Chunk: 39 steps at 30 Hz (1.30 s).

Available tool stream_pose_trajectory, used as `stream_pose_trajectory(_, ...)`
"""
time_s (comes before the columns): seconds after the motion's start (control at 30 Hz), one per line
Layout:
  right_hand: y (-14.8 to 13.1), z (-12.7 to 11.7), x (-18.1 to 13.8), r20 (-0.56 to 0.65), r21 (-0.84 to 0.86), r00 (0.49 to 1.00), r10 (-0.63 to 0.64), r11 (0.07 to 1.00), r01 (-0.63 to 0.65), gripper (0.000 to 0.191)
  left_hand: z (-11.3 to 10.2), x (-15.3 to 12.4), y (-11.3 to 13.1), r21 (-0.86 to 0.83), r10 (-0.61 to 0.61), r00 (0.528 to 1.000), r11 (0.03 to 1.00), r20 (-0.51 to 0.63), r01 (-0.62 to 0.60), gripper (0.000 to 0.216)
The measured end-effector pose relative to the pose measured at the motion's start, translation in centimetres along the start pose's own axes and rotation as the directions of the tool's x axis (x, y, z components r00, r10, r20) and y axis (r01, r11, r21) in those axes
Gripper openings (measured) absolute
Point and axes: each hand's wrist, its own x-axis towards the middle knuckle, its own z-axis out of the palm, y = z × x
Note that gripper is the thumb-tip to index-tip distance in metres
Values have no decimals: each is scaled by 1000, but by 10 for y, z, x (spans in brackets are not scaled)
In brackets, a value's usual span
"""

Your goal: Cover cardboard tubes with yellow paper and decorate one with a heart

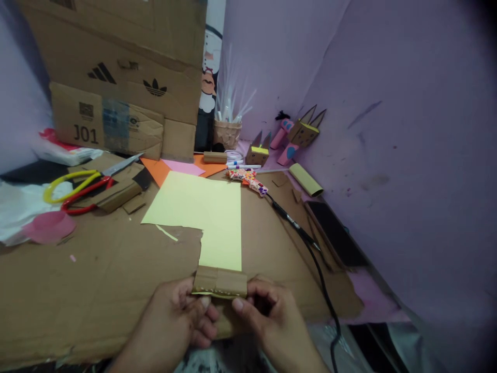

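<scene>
Between my two hands is a small flat cardboard piece (220,281), with a thin yellow paper edge along its near side. It lies over the lower end of an L-shaped yellow paper sheet (209,207). My left hand (180,311) grips the piece's left end, the thumb at its near edge. At the right end, my right hand (267,308) holds it with thumb and curled fingers. Beyond the sheet lies a glue gun (248,178) with a flower-patterned cover, its black cord (320,280) trailing down the right side.
Scissors (89,189) with yellow and red handles lie at left beside cardboard scraps and a pink tape roll (49,226). A phone (336,233) rests at right. Cardboard animal figures (259,154) and a basket of white sticks (228,133) stand behind. A large cardboard box (128,67) rises at back left.
</scene>
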Motion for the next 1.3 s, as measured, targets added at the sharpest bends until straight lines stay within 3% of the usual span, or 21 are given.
stream_pose_trajectory(0.27,3,0,0,-7,9,1000,5,1000,-5,18,-2,5,-5,29,-13,1000,1000,22,13,32)
stream_pose_trajectory(0.57,5,2,0,-13,-3,1000,-13,1000,13,22,-7,-5,9,13,-53,993,999,107,52,31)
stream_pose_trajectory(1.1,-1,-1,0,3,43,1000,-5,999,5,22,-9,-9,10,-38,-50,997,998,50,52,34)
stream_pose_trajectory(1.3,1,-2,0,10,-9,1000,8,1000,-8,25,-15,-13,10,41,-17,1000,999,-16,18,37)
